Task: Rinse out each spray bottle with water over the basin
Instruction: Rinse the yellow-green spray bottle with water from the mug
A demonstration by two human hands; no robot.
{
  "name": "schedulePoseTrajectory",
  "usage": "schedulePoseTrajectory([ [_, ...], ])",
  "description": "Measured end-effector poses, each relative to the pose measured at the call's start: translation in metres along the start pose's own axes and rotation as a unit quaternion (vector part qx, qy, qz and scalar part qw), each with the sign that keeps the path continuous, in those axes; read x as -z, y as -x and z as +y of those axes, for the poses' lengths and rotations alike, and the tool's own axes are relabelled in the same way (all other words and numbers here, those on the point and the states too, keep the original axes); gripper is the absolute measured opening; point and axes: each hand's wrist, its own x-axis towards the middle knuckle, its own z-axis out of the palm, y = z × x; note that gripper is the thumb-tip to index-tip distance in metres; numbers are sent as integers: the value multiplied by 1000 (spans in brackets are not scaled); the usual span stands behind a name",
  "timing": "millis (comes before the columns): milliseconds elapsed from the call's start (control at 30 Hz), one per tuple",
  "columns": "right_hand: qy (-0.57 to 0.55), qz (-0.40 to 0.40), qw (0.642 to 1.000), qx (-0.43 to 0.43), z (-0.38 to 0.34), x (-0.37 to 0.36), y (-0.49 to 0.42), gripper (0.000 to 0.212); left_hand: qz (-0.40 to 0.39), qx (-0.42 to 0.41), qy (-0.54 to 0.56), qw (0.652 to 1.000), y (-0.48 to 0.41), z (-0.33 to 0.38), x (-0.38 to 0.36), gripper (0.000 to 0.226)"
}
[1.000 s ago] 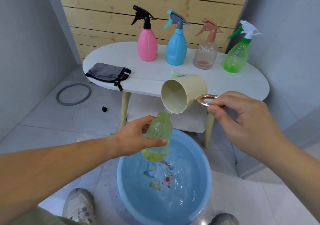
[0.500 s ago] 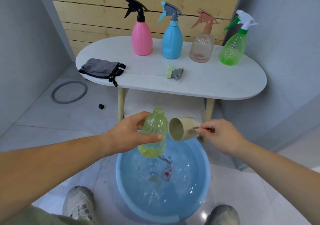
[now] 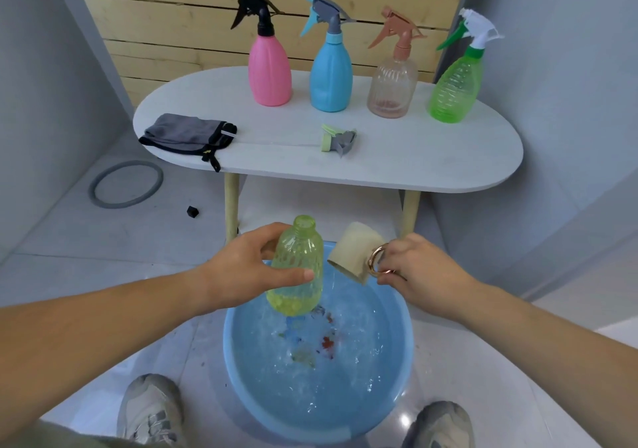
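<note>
My left hand [image 3: 245,268] grips a yellow-green bottle [image 3: 299,268] with no spray head, upright over the blue basin [image 3: 238,354], a little water at its bottom. My right hand [image 3: 417,268] holds a cream cup [image 3: 352,252] by its copper ring handle, tipped mouth-down right of the bottle, a thin stream falling into the basin. On the white table [image 3: 414,161] stand a pink bottle [image 3: 269,67], a blue bottle [image 3: 330,74], a clear peach bottle [image 3: 392,85] and a green bottle [image 3: 455,85]. The loose green-grey spray head [image 3: 338,138] lies on the tabletop.
A grey cloth [image 3: 188,135] lies at the table's left end. A grey ring [image 3: 126,185] and a small black piece [image 3: 192,211] sit on the tiled floor to the left. My shoes [image 3: 150,409] flank the basin. Grey walls close in on both sides.
The cup came down from above the bottle's mouth to beside it and turned mouth-down over the basin. The bottle stayed in my left hand, a little more upright.
</note>
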Motion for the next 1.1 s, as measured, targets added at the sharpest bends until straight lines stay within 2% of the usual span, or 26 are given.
schedulePoseTrajectory([
  [200,29,65,997,40,0,6,2,25,4,-2,7,1000,2,5,-3,50],
  [300,-6,74,997,35,-3,15,2,19,5,0,8,1000,4,7,-3,50],
  [400,-110,76,990,-40,-6,33,5,12,7,2,13,1000,5,10,-2,51],
  [533,-208,104,964,-127,5,58,8,15,13,2,29,999,6,13,1,52],
  [600,-318,137,924,-160,15,72,10,20,18,3,39,999,6,15,2,50],
  [700,-471,191,838,-201,25,98,12,23,18,4,52,998,6,20,4,47],
  [800,-571,238,757,-211,38,121,8,26,22,4,63,998,4,23,6,49],
  [867,-587,268,727,-233,51,130,1,28,23,4,68,997,2,26,6,49],
  [1100,-579,306,670,-351,108,124,-29,27,36,5,69,997,-6,29,5,50],
])
